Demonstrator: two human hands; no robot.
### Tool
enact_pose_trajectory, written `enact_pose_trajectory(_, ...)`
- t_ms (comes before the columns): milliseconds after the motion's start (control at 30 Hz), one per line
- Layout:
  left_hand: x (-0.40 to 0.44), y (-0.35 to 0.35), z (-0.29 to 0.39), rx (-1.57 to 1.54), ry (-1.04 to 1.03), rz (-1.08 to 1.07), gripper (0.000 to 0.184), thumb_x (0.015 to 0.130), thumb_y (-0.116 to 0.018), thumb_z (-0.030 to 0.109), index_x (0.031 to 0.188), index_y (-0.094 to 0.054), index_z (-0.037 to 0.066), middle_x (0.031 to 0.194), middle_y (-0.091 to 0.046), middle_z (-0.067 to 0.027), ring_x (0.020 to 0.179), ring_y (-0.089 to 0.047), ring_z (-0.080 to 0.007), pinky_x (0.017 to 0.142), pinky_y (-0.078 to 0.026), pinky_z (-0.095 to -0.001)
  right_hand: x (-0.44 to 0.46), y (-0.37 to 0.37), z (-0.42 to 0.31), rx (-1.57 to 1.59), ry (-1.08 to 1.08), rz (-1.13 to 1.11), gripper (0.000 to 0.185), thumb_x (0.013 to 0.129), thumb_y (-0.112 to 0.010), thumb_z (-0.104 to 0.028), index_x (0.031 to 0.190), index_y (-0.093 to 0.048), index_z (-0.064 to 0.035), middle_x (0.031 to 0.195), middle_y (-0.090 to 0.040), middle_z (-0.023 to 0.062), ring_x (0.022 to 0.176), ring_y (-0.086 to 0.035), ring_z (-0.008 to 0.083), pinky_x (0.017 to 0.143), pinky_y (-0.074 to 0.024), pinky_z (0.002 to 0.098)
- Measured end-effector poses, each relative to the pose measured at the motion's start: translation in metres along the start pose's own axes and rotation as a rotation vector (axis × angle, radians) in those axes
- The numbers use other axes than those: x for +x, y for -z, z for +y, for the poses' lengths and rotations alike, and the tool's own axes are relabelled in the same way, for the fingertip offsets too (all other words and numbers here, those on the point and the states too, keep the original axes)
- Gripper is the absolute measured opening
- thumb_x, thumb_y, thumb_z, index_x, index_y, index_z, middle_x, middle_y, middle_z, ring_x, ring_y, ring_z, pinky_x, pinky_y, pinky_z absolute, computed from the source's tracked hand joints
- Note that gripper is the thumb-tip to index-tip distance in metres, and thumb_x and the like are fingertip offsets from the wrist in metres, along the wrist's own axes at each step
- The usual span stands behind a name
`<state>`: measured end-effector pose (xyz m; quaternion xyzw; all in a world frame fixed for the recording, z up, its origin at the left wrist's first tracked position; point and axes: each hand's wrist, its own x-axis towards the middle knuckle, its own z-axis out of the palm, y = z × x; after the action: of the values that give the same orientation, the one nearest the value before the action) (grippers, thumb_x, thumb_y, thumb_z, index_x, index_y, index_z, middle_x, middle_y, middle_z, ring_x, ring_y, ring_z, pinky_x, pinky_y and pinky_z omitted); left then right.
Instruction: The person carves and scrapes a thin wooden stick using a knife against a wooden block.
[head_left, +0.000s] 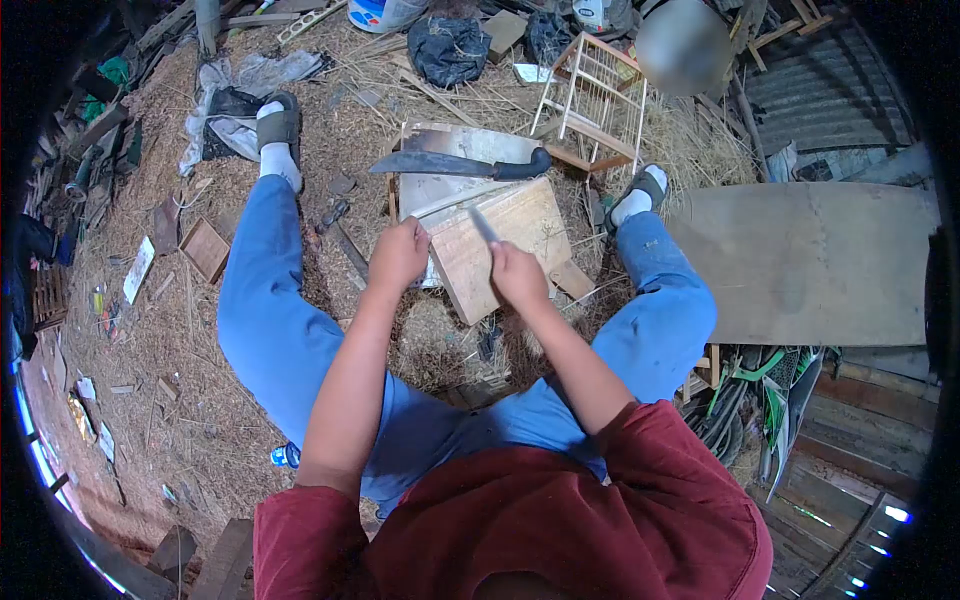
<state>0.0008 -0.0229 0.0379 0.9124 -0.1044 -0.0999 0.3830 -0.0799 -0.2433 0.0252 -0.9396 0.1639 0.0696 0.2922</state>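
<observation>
While the left hand (398,257) sits at the near-left edge of the wooden block (541,222), its fingers clamped on one end of a thin pale strip (450,207), the right hand (519,277) is over the block's middle, fingers closed around a knife (483,224). Handle hidden in the grip; blade short, grey, narrow, pointing away from the person. Contact between blade tip and strip: cannot tell.

Strip: slender, straight, lying slantwise along the block's far edge. Block: thick, squarish, pale, grain visible on top, set at an angle.

Beyond the block and partly under it, a flat board (437,137), whitish with dark scorch-like stains. Across this board, just past the block, lies a machete (435,163): broad dark blade, black handle with a bulbous end. It takes up the space immediately beyond the strip.

Far right of the block, a slatted frame (599,105) of thin wooden bars, tilted. Left of the block, near the left hand, a hammer (345,243) with a wooden shaft. Well left, a shallow wooden box (204,250). Well right, a large smooth brown panel (805,265). Far beyond, a crumpled black bag (448,50). Ground (170,330) around the block: straw and shavings, fibrous, littered.
</observation>
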Motion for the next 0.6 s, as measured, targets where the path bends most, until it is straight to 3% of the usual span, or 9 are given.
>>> enact_pose_trajectory(100, -0.001, -0.002, 0.0, 0.023, -0.011, 0.015, 0.017, 0.089, -0.065, 0.017, 0.092, -0.065, 0.001, 0.083, -0.069, -0.0256, 0.081, -0.067, -0.0462, 0.073, -0.053, -0.0546, 0.012, 0.002, 0.011, 0.094, -0.092, 0.121, 0.041, 0.105, -0.045, -0.033, 0.096, -0.068, 0.0, 0.085, -0.066, 0.0317, 0.084, -0.065, 0.0507, 0.078, -0.051, 0.0582)
enact_pose_trajectory(233, 0.001, -0.005, -0.001, 0.033, -0.01, 0.041, 0.016, 0.09, -0.065, 0.018, 0.092, -0.065, 0.002, 0.083, -0.069, -0.0255, 0.08, -0.067, -0.0465, 0.073, -0.053, -0.0554, -0.021, -0.001, -0.023, 0.013, -0.069, -0.022, 0.042, 0.105, -0.044, -0.035, 0.096, -0.067, -0.0001, 0.087, -0.068, 0.0293, 0.087, -0.066, 0.0492, 0.078, -0.0523, 0.0565)
enact_pose_trajectory(333, -0.002, -0.001, 0.003, 0.038, 0.018, 0.006, 0.016, 0.091, -0.064, 0.019, 0.092, -0.066, 0.003, 0.083, -0.069, -0.0258, 0.08, -0.067, -0.0465, 0.073, -0.053, -0.0561, -0.007, 0.001, -0.008, -0.018, -0.076, -0.039, 0.04, 0.105, -0.046, -0.035, 0.097, -0.068, -0.0025, 0.087, -0.068, 0.0293, 0.087, -0.066, 0.0493, 0.078, -0.0525, 0.0562)
enact_pose_trajectory(400, -0.002, -0.003, 0.003, 0.069, -0.002, 0.018, 0.017, 0.091, -0.064, 0.02, 0.094, -0.065, 0.004, 0.083, -0.069, -0.0258, 0.08, -0.067, -0.0467, 0.073, -0.053, -0.0566, 0.006, 0.002, 0.0, 0.092, -0.144, 0.084, 0.039, 0.104, -0.048, -0.036, 0.096, -0.068, -0.0035, 0.087, -0.068, 0.0287, 0.087, -0.066, 0.0488, 0.079, -0.053, 0.0556)
enact_pose_trajectory(433, -0.002, -0.004, 0.002, 0.069, 0.0, 0.017, 0.017, 0.091, -0.064, 0.02, 0.094, -0.065, 0.004, 0.083, -0.069, -0.0258, 0.08, -0.067, -0.0467, 0.073, -0.053, -0.0566, -0.001, -0.003, -0.003, 0.092, -0.145, 0.083, 0.039, 0.104, -0.048, -0.036, 0.096, -0.068, -0.0035, 0.087, -0.068, 0.0287, 0.087, -0.066, 0.0488, 0.079, -0.053, 0.0556)
enact_pose_trajectory(500, 0.0, -0.007, 0.002, 0.091, 0.017, 0.037, 0.019, 0.092, -0.062, 0.022, 0.095, -0.065, 0.004, 0.082, -0.069, -0.0254, 0.079, -0.067, -0.047, 0.072, -0.054, -0.0571, -0.022, -0.019, -0.018, 0.132, 0.1, 0.138, 0.04, 0.104, -0.048, -0.035, 0.094, -0.068, -0.0011, 0.086, -0.067, 0.0297, 0.086, -0.066, 0.049, 0.077, -0.0528, 0.0554)
enact_pose_trajectory(533, -0.001, -0.008, 0.002, 0.091, 0.019, 0.037, 0.019, 0.092, -0.062, 0.022, 0.095, -0.065, 0.004, 0.082, -0.069, -0.0254, 0.079, -0.067, -0.047, 0.072, -0.054, -0.0571, -0.024, -0.025, -0.024, 0.034, -0.01, 0.026, 0.037, 0.103, -0.048, -0.032, 0.098, -0.069, -0.0012, 0.087, -0.067, 0.0296, 0.085, -0.066, 0.049, 0.078, -0.0531, 0.0548)
enact_pose_trajectory(600, -0.001, -0.008, 0.0, 0.1, -0.003, 0.043, 0.019, 0.093, -0.061, 0.023, 0.097, -0.064, 0.005, 0.081, -0.069, -0.0252, 0.078, -0.067, -0.0471, 0.071, -0.054, -0.0571, -0.019, -0.016, -0.022, 0.066, -0.019, 0.069, 0.036, 0.103, -0.048, -0.031, 0.1, -0.07, -0.0021, 0.087, -0.067, 0.0294, 0.086, -0.066, 0.0493, 0.078, -0.0531, 0.0547)
